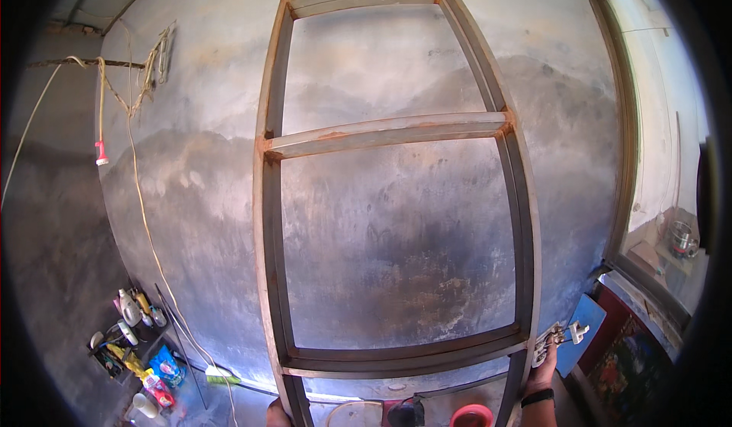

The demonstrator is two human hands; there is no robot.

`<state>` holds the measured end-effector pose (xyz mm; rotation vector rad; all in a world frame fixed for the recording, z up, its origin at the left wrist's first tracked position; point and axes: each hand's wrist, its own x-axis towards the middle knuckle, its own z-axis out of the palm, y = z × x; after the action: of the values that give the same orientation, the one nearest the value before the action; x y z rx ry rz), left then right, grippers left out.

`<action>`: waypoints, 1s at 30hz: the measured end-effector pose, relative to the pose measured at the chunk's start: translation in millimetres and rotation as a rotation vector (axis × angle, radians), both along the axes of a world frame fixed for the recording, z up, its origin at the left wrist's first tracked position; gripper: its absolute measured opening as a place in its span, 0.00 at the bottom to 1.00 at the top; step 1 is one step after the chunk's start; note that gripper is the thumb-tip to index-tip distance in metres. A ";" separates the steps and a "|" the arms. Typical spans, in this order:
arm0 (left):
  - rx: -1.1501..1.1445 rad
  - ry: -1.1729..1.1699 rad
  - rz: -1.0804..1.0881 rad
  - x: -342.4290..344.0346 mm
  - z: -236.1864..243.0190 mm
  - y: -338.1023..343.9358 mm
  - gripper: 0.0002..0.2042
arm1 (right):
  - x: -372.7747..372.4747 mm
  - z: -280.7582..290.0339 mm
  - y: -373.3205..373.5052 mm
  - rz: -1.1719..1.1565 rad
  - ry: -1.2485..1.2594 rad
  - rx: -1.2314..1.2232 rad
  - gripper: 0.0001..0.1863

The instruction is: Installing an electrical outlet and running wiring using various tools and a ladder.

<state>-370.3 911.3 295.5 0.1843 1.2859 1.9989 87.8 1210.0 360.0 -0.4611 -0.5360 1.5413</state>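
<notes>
A tall metal ladder with rust at its welded joints stands upright in front of me and fills the middle of the view. At its lower left rail, just a small part of my left hand shows, closed against the metal; most of its fingers are hidden. My right hand, with a dark band on the wrist, is closed at the lower right rail, its fingers partly hidden. Close beyond that hand are white sockets or plugs against a blue panel.
A stained wall rises behind the ladder. Bottles and bags crowd the lower left, near a green brush. A red basin sits low, between the rails. Cords hang at left; a window is at right.
</notes>
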 end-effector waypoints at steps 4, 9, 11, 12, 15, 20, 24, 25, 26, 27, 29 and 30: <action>-0.043 0.032 0.028 10.8 7.7 -2.8 0.17 | 2.3 -14.5 11.6 -0.028 0.024 0.034 0.28; 0.000 0.020 0.007 6.7 3.7 -4.3 0.17 | 7.5 -21.7 19.7 0.064 -0.005 0.066 0.27; 0.001 0.018 0.010 6.1 0.3 -4.2 0.16 | 8.4 -30.9 26.6 0.010 0.008 0.094 0.27; 0.010 0.016 -0.002 3.6 -2.1 -3.9 0.16 | 6.6 -29.6 24.6 -0.039 0.012 0.113 0.27; 0.014 0.047 -0.015 1.8 -7.5 -4.3 0.16 | 4.2 -15.1 12.2 -0.060 0.009 0.088 0.26; 0.023 0.017 0.008 4.5 -7.0 -3.7 0.15 | 8.1 -0.1 -3.7 0.002 0.068 0.054 0.22; 0.017 -0.037 -0.028 6.7 -4.8 -4.3 0.15 | -6.0 14.9 -18.7 -0.162 0.075 0.083 0.23; 0.020 -0.042 -0.039 5.2 -3.6 -2.6 0.15 | -5.1 11.7 -15.3 -0.192 0.066 0.065 0.23; 0.024 -0.054 -0.040 4.7 -5.1 -4.2 0.15 | -4.3 12.5 -16.0 -0.192 0.063 0.066 0.23; 0.022 -0.061 -0.051 3.8 -5.2 -5.0 0.15 | -2.8 12.5 -17.3 -0.166 0.058 0.063 0.23; 0.034 -0.080 -0.060 -0.6 -5.7 -4.1 0.15 | -5.1 15.0 -20.8 -0.144 0.054 0.059 0.23; 0.032 -0.081 -0.064 0.4 -3.7 -4.6 0.15 | -7.2 17.4 -21.0 -0.155 0.048 0.046 0.24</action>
<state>-369.9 906.7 291.8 0.1564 1.1833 1.9536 80.6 1189.0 377.4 -0.4193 -0.4859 1.3853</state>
